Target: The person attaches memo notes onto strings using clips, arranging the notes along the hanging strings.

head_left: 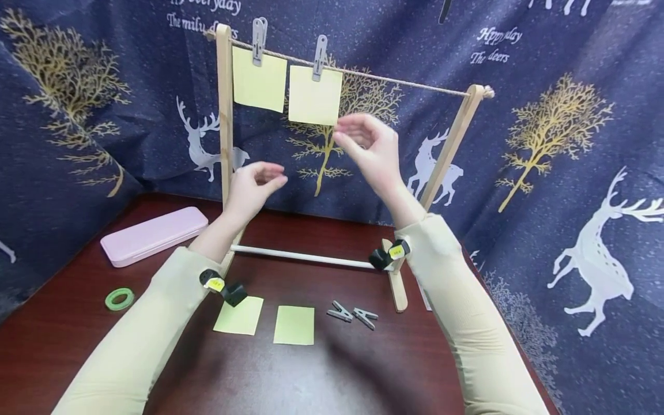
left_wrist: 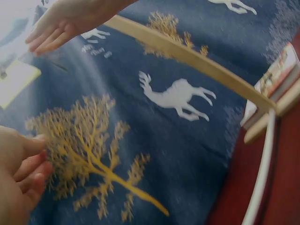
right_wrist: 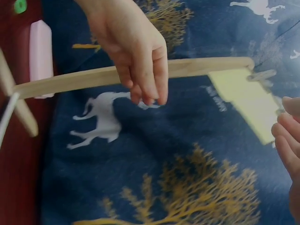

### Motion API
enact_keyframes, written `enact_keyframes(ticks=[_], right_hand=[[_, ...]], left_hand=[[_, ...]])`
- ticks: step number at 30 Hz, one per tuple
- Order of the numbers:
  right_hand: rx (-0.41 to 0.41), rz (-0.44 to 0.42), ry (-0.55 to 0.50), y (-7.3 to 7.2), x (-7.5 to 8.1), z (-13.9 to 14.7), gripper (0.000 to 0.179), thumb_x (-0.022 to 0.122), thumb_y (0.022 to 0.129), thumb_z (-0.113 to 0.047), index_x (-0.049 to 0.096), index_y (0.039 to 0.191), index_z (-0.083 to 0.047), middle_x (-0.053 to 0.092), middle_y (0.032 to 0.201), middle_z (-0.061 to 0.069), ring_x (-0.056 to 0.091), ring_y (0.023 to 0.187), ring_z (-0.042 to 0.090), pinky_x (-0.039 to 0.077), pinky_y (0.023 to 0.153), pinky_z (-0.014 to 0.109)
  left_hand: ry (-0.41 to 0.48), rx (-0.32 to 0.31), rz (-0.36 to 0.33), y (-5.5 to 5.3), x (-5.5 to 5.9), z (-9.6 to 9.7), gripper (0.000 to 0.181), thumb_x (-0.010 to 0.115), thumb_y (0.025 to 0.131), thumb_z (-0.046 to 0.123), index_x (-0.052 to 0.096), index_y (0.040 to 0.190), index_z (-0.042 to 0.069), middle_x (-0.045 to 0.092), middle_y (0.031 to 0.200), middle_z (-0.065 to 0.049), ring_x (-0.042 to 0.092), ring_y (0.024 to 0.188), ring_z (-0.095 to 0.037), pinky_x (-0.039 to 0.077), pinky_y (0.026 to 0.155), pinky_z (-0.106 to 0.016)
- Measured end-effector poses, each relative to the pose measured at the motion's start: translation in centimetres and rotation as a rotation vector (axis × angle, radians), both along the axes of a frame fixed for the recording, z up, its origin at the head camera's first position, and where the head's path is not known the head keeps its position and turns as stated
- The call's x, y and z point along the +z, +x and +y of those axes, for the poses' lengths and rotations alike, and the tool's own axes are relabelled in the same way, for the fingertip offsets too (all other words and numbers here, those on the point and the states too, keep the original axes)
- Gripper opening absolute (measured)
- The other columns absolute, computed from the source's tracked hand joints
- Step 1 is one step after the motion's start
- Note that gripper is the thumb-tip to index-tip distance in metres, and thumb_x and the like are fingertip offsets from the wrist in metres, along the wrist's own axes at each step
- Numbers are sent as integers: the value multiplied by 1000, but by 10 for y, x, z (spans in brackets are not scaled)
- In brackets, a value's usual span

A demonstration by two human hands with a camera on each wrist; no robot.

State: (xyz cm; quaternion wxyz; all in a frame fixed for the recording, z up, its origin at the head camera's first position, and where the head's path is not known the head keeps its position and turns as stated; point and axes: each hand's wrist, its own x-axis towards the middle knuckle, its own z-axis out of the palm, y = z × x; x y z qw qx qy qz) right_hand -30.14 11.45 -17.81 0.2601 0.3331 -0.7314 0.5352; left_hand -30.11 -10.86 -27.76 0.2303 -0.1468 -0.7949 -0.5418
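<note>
In the head view two yellow sticky notes, a left one [head_left: 259, 79] and a right one [head_left: 314, 95], hang from a twine line [head_left: 394, 80]. A grey clothespin [head_left: 257, 43] holds the left note and another clothespin [head_left: 319, 57] the right one. My right hand [head_left: 370, 147] is raised at the right note's lower right corner, thumb and fingers apart; whether it touches the paper I cannot tell. Lower and to the left, my left hand [head_left: 252, 187] hovers in front of the frame's left post [head_left: 225, 115], fingers loosely bent, holding nothing.
On the dark red table lie two more sticky notes, one [head_left: 238, 316] beside the other [head_left: 294, 325], and two clothespins [head_left: 353, 314]. A pink case [head_left: 154, 236] and a green tape roll [head_left: 119, 299] are at left. A white rod [head_left: 306, 257] joins the wooden posts low down.
</note>
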Motion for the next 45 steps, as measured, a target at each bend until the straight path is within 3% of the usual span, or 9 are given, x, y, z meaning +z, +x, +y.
enact_keyframes(ticks=[4,6,11,16,22,28,33,40,45], right_hand=[[5,-70,36,2,-32,15,25,71,85,2,65,106,13,69,102,28,68,83,3,56,81,25],[-3,-121,56,2,-48,23,25,72,84,2,65,106,13,69,101,30,67,82,1,56,79,23],[-52,-259,133,3,-84,41,25,74,84,-1,66,106,9,69,104,29,67,80,0,55,78,20],[-83,-367,215,5,-117,55,27,75,84,-5,67,108,5,71,107,24,71,89,16,55,82,23],[-45,-467,310,10,-158,63,29,75,85,-11,68,111,1,69,112,23,69,102,33,55,85,30],[-43,-528,331,21,-197,68,30,75,85,-12,68,112,-1,70,112,21,68,104,33,54,89,40],[-54,-566,338,32,-218,69,34,76,83,-13,67,113,0,70,113,20,66,109,35,51,95,46],[-50,-614,398,43,-237,70,40,77,83,-14,64,118,2,68,117,22,63,114,35,46,100,50],[-45,-604,407,49,-240,72,40,78,82,-12,64,115,7,70,106,23,67,101,33,51,92,46]], left_hand=[[-148,-46,-69,1,-27,-11,26,71,89,12,70,110,-3,73,102,-21,67,87,-19,45,74,-16],[-182,-75,-97,0,-40,-16,26,71,89,11,69,110,-3,73,101,-21,67,91,-29,46,76,-20],[-249,-143,-161,4,-71,-26,26,72,88,11,69,110,-2,73,100,-19,68,94,-32,49,79,-28],[-297,-235,-265,11,-99,-34,29,73,86,11,68,111,-2,73,102,-18,67,101,-34,50,86,-38],[-308,-400,-355,17,-124,-44,38,75,84,9,63,116,-8,68,109,-26,65,104,-41,51,92,-50],[-353,-533,-418,23,-139,-51,48,78,81,12,60,118,-12,66,112,-29,64,105,-43,52,92,-50],[-425,-599,-479,29,-146,-56,49,80,79,13,61,117,-11,67,108,-23,65,98,-33,54,88,-42],[-487,-633,-526,34,-151,-60,49,82,76,13,63,116,-7,67,107,-17,62,97,-26,52,87,-38],[-515,-642,-549,35,-152,-58,50,86,71,11,64,113,-6,66,102,-11,58,90,-19,49,83,-33]])
